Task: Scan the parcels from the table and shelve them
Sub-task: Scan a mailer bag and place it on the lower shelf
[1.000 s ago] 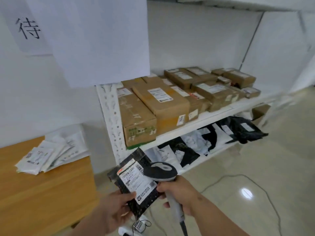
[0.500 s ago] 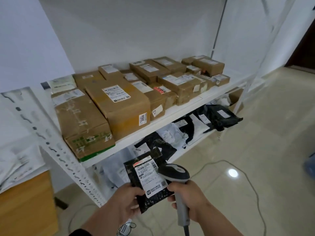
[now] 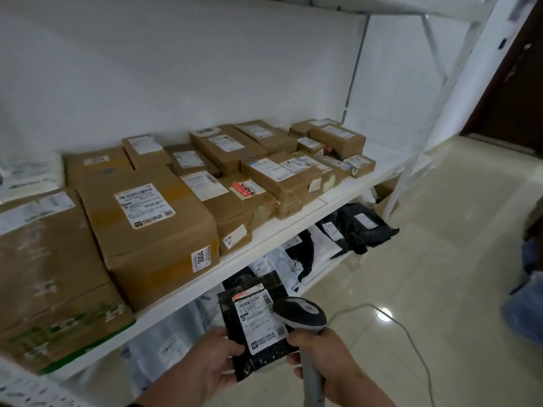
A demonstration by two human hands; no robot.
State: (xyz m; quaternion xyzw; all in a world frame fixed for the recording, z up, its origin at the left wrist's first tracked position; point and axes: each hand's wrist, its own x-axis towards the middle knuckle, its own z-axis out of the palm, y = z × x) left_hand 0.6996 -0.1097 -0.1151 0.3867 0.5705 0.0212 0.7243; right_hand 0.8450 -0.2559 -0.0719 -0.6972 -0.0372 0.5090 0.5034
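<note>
Shelving of white metal (image 3: 264, 239) fills the left and centre of the view, its middle board packed with cardboard boxes (image 3: 152, 230) from the left edge to near the right upright; a bare strip of board is left along the front lip and at the right end. The lower shelf (image 3: 320, 271) is crowded with black and white mailer bags. Open tiled floor (image 3: 440, 259) lies to the right of the uprights, crossed by a pale cable (image 3: 411, 339).

A black parcel (image 3: 258, 333) with a white barcode label is held just in front of the lower shelf. It is gripped at its lower left edge by the left hand (image 3: 205, 368), thumb on top and fingers curled beneath. The handle of a grey scanner (image 3: 305, 315) is clasped by the right hand (image 3: 326, 362), and the scanner head is seen over the label's right edge.
</note>
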